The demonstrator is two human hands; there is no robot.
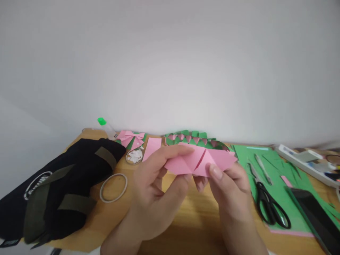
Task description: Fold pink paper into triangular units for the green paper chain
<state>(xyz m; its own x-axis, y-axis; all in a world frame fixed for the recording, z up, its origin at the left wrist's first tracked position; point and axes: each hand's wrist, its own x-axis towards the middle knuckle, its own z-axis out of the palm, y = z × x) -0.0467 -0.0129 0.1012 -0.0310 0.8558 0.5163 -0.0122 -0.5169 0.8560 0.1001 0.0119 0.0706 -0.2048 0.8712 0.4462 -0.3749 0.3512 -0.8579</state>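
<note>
One pink paper piece (192, 157), creased, held above the wooden table (191, 223) between both sets of fingertips. Left hand (159, 193) pinches its left half: index along the top edge, thumb at the bottom edge. Right hand (233, 194) grips the right half, thumb on the front, fingers behind. Slanted dark gap (201, 159) sits between the thumbs. I'd use light pressure there, line up edges first, then press creases with the thumb pad. Scissors (259, 186) right of the right fingers; green-and-pink paper band (196, 134) beyond the fingertips.
</note>
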